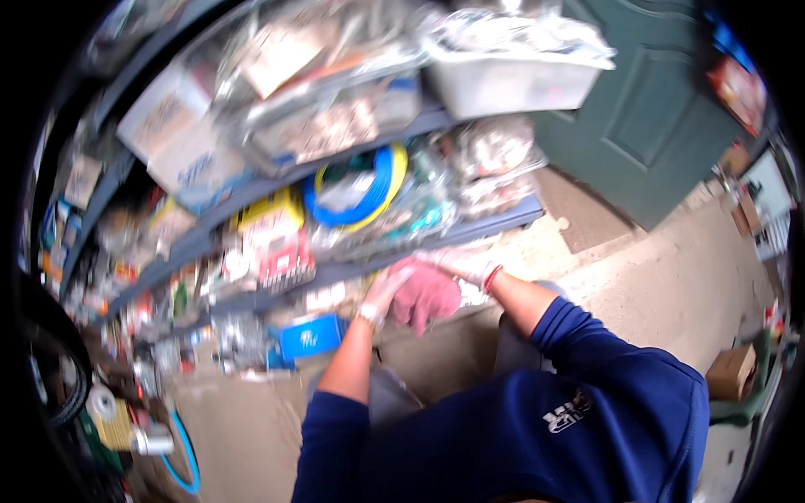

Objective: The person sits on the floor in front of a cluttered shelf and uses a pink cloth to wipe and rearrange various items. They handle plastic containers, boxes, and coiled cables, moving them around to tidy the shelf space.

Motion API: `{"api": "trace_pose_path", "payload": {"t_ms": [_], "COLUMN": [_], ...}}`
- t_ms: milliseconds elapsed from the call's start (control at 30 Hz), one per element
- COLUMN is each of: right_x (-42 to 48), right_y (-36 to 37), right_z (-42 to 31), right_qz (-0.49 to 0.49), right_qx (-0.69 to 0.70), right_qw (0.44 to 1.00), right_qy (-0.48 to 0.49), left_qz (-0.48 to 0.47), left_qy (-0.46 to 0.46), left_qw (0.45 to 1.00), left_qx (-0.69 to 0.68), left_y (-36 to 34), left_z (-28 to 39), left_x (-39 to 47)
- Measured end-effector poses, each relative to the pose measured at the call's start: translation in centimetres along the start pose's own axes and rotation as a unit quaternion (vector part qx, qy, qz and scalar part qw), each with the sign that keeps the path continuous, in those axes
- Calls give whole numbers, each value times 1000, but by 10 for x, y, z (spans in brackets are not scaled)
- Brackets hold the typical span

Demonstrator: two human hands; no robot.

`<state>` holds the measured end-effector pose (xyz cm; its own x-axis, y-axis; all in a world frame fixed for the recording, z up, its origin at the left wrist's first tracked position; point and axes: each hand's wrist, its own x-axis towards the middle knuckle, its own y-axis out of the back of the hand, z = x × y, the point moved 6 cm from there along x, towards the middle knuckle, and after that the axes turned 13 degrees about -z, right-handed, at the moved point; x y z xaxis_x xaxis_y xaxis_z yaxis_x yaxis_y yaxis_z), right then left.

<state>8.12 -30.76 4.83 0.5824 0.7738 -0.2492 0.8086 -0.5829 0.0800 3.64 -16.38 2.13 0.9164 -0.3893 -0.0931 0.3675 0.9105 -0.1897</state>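
Note:
A reddish-pink cloth (pixel 427 294) hangs bunched between both hands, in front of the lowest part of a metal shelf rack. My left hand (pixel 380 292), in a thin translucent glove, grips the cloth at its left edge. From the right, my right hand (pixel 462 263), gloved as well and with a red band at the wrist, reaches to the cloth's top; its fingers are blurred. Just left of the cloth lies a blue box (pixel 311 336). Above the hands, coils of blue and yellow tubing (pixel 380 188) rest on bagged goods on a shelf.
The grey shelf edge (pixel 352 261) runs close above the hands. A white plastic bin (pixel 516 82) stands on a higher shelf. A green panelled door (pixel 635 119) is at the upper right. On the floor at the left lie a light-blue hose (pixel 188 446) and a white cylinder (pixel 153 440).

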Motion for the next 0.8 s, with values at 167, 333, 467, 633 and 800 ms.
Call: {"api": "trace_pose_path", "payload": {"t_ms": [167,333,467,633,800], "right_x": [-5,-7,-2,-3,-13], "right_y": [-10,-8,-8,-14,41], "right_z": [-18,1,14,1,7], "right_qz": [-46,-40,-52,-80,6], "right_qx": [23,39,44,12,190], "right_qw": [999,998,998,997,970], "right_qy": [3,5,0,7,154], "left_qz": [33,-15,10,-3,26], "left_qy": [-9,-7,6,33,-1], "left_qw": [998,999,1000,999,980], "left_qx": [-45,-33,-6,1,195], "left_y": [12,-6,-5,9,-4], "left_z": [6,14,11,-8,19], "left_x": [1,1,-2,-3,2]}}
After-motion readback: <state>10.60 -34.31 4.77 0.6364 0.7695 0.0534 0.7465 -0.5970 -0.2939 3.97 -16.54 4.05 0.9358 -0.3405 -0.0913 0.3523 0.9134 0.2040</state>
